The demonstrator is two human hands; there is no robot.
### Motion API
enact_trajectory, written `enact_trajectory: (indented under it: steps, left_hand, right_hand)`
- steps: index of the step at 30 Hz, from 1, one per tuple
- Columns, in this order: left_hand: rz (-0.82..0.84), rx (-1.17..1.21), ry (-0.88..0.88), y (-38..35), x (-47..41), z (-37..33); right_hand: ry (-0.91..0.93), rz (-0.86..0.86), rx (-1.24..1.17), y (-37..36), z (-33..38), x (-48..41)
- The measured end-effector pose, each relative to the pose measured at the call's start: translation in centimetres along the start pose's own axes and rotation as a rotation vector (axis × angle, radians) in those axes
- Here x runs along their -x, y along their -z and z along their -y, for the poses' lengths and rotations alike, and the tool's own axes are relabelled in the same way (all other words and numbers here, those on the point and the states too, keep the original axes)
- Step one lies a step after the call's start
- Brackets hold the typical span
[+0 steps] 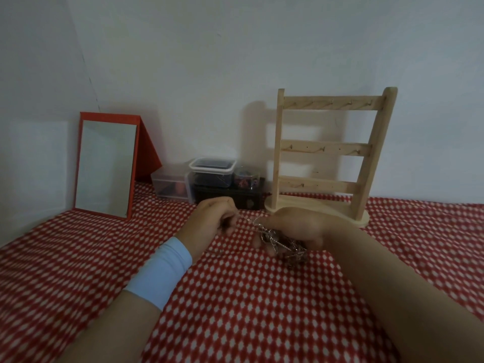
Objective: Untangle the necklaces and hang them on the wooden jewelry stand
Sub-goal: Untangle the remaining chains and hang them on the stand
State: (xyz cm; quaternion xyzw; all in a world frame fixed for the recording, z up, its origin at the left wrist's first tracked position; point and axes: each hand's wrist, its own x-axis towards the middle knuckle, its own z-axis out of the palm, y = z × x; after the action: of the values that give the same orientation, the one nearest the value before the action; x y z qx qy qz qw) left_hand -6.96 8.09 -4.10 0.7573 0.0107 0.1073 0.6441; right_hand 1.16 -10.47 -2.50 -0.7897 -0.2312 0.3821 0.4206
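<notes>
Tangled necklaces (285, 249) half hidden under R grip (294, 225) — stuff in boxes (212, 175) too blurry.

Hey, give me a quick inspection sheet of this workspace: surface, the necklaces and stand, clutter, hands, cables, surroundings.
Surface: red cloth with a white dot pattern, covering the whole work area.
Job's things: necklaces in one tangled clump, off the stand; wooden jewelry stand upright at the back right, no chain seen on its hooks.
Clutter: red-framed mirror propped at the back left; clear lidded boxes and a dark box between the mirror and the stand.
Grippers: left hand pinches a chain strand; right hand holds the clump.
Cables: nothing seen.
Surroundings: plain pale wall behind.
</notes>
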Motion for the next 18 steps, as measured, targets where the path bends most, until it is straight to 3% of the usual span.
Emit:
enact_trajectory:
  steps: [3, 6, 9, 15, 18]
  left_hand:
    - [-0.076, -0.078, 0.005, 0.4, 0.1, 0.0]
    - [-0.072, -0.358, -0.069, 0.8, 0.1, 0.5]
    - [-0.070, -0.548, -0.109, 0.9, -0.1, 1.0]
    - [-0.016, -0.606, -0.045, 1.7, 0.1, 0.7]
    - [-0.017, -0.620, -0.050, 2.4, 0.1, 0.2]
  right_hand:
    - [0.006, -0.091, -0.179, 0.7, 0.0, 0.2]
    - [0.032, -0.237, -0.208, 0.9, -0.4, -0.2]
    - [0.039, -0.198, -0.346, 0.8, -0.5, -0.1]
    - [0.174, -0.181, -0.665, 1.2, -0.7, -0.4]
    - [0.192, -0.217, -0.624, 1.5, -0.8, -0.2]
